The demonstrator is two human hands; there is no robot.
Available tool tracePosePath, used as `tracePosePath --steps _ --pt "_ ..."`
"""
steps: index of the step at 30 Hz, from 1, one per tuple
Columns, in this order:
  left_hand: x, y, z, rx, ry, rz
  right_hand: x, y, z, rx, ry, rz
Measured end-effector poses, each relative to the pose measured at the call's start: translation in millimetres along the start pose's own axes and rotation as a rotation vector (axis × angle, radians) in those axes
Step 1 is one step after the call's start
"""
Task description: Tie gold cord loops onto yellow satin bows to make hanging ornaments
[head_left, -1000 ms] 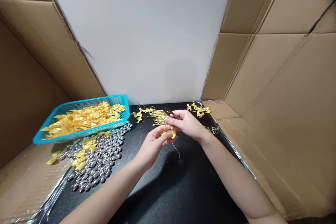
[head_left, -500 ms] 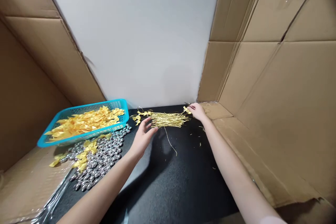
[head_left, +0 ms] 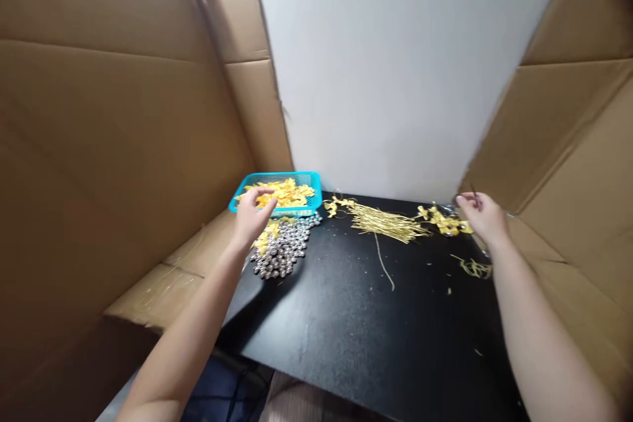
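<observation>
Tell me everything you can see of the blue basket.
The basket is turquoise, shallow and roughly rectangular with rounded corners, a smooth rim and perforated sides; it looks like plastic. It sits upright at the far left of the black table, holding many yellow ribbon pieces. Silver beads lie just in front. The left hand covers part of its near side; whether they touch is unclear.

The basket (head_left: 318, 192) stands behind the beads (head_left: 283, 256), left of the strands (head_left: 386, 223).
</observation>
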State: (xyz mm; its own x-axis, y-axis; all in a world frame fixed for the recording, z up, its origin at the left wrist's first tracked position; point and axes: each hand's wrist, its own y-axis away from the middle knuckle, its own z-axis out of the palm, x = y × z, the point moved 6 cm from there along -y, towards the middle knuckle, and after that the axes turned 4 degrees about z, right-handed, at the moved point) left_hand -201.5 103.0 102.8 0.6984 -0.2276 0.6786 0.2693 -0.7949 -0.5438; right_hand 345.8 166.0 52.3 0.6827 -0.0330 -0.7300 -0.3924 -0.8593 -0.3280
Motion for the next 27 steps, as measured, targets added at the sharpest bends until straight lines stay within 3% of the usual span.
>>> tracePosePath --steps 3,6,10,15,21,27 --pt "-37 27 -39.0 -0.064 -0.280 -0.013 -23 21 10 -0.109 -0.028 -0.134" --pt "-72 50 -67.7 -0.081 -0.520 -0.087 -39 70 40 -0.310 -0.001 -0.268" --pt "-106 62 -95.1 -0.052 -0.773 -0.216 -32 133 75 -0.504 0.087 -0.429" --pt "-134 58 -112.6 -0.054 -0.931 -0.321 0 142 76 -0.357 0.151 -0.577" --pt "-146 52 -113.3 -0.055 -0.948 -0.328 27 131 74 -0.229 0.151 -0.535" --pt "-149 36 -109.1 -0.086 -0.870 -0.348 30 131 76 -0.256 0.232 -0.433"
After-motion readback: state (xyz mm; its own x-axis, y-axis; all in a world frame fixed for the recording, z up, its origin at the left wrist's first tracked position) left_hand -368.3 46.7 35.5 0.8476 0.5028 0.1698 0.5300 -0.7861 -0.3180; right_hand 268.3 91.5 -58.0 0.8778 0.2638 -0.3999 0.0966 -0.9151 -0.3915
